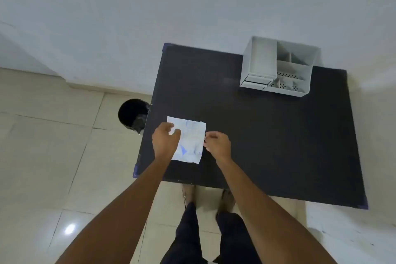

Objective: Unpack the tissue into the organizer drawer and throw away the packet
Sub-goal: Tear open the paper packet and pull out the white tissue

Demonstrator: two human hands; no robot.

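A white tissue packet (189, 141) with blue print lies flat on the black table (267, 135), near its front left corner. My left hand (165, 142) rests over the packet's left edge, thumb and fingers pinching it. My right hand (217, 146) is at the packet's right edge with the fingers curled; whether it grips the edge is unclear. The white organizer (278, 66), with open compartments and a small drawer at its front left, stands at the table's far right.
A black bin (132, 114) stands on the tiled floor just left of the table. The white wall runs behind the table. My legs and feet are below the table's front edge.
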